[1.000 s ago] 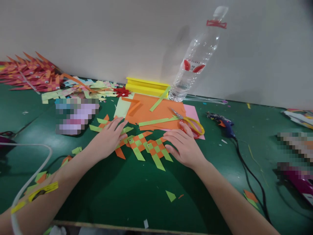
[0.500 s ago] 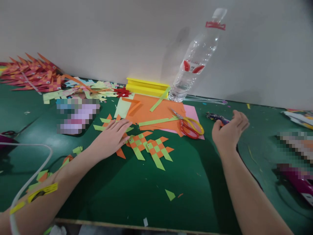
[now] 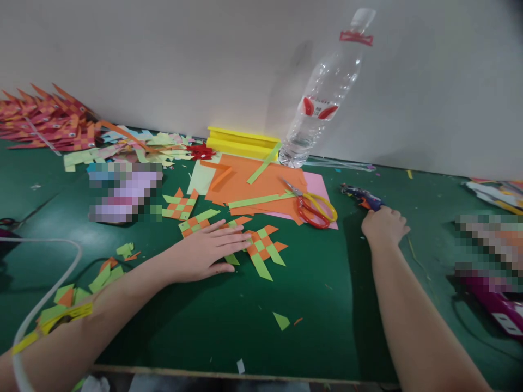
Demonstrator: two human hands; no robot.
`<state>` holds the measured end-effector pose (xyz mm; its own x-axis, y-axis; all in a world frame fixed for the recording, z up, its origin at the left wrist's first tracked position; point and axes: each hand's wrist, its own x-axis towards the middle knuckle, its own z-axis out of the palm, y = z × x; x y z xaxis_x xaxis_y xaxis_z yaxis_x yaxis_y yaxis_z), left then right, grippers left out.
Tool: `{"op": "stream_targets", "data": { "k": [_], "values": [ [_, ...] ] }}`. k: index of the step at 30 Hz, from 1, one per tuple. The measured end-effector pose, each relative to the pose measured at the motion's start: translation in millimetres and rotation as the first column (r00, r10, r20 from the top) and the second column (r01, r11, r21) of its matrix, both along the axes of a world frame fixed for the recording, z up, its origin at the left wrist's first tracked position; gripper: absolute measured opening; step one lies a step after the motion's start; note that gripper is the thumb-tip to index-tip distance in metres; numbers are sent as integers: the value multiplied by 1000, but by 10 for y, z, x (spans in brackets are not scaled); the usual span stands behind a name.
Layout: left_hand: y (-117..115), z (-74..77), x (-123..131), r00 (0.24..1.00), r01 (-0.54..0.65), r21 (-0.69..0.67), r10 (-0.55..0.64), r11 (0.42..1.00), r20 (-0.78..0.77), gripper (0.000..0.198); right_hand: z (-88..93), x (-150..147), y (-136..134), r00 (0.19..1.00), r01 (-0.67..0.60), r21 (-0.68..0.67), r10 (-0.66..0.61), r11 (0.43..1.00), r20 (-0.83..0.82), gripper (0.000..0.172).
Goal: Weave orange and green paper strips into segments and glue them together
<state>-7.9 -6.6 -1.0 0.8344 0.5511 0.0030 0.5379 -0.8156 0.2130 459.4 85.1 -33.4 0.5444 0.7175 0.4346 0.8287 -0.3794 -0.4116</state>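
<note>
Several woven orange and green paper fish lie in a row on the green table. My left hand rests palm down with fingers spread over the middle ones, its fingertips touching the fish at the right end. Another fish shows beyond the hand at the upper left. My right hand is at the handle end of a dark blue glue gun, fingers curled round it. Red and yellow scissors lie partly open on orange paper sheets, beside a green strip.
A clear bottle leans near the wall beside a yellow holder. Red-orange woven pieces and paper scraps lie at the back left. A white cable crosses my left forearm. A purple tool lies at right.
My left hand has slid right across the fish, uncovering those on the left. My right hand has lowered, and its raised fingers have curled at the glue gun's handle.
</note>
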Motion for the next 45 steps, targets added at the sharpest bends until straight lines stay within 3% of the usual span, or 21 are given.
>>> {"op": "stream_targets", "data": {
  "k": [3, 10, 14, 17, 22, 27, 30, 34, 35, 38, 42, 45],
  "values": [
    [5, -6, -2, 1000, 13, 2, -13, 1000, -16, 55, 47, -34, -8, 1000, 11, 0, -11, 1000, -5, 18],
    [9, -32, -12, 999, 32, 57, -33, 998, 27, 55, 319, -332, -90, 999, 21, 166, -26, 986, 30, 49],
    [-4, -6, -16, 999, 34, 81, -37, 996, 38, 52, 456, -544, -172, 986, -155, 284, 132, 946, 99, 54],
    [-6, 24, -26, 998, 35, 116, -40, 993, 44, 49, 498, -712, -218, 960, -277, 296, 248, 914, 132, 50],
    [5, 65, -60, 1000, -7, 118, 4, 993, 25, 51, 492, -906, -227, 926, -377, 215, 370, 901, 74, 47],
    [49, 38, -152, 991, -132, 133, 128, 982, 40, 52, 472, -962, -209, 888, -458, 14, 458, 889, -31, 46],
    [85, 7, -219, 985, -170, 147, 164, 974, 49, 48, 510, -1059, -290, 845, -531, -151, 534, 834, -21, 43],
    [100, -14, -258, 987, -160, 196, 156, 968, 38, 42, 626, -1284, -487, 738, -654, -283, 674, 701, -37, 54],
    [96, -12, -258, 988, -156, 215, 152, 964, 37, 41, 657, -1336, -531, 714, -675, -301, 699, 673, -38, 57],
    [73, 10, -253, 989, -150, 273, 146, 950, 36, 38, 719, -1427, -606, 708, -680, -312, 705, 663, -44, 62],
    [56, 49, -260, 988, -149, 335, 150, 931, 23, 35, 719, -1396, -602, 704, -685, -278, 710, 673, -14, 54],
    [60, 73, -271, 990, -132, 365, 142, 922, -1, 35, 709, -1337, -581, 639, -726, -269, 766, 633, 76, 54]
  ]
}}
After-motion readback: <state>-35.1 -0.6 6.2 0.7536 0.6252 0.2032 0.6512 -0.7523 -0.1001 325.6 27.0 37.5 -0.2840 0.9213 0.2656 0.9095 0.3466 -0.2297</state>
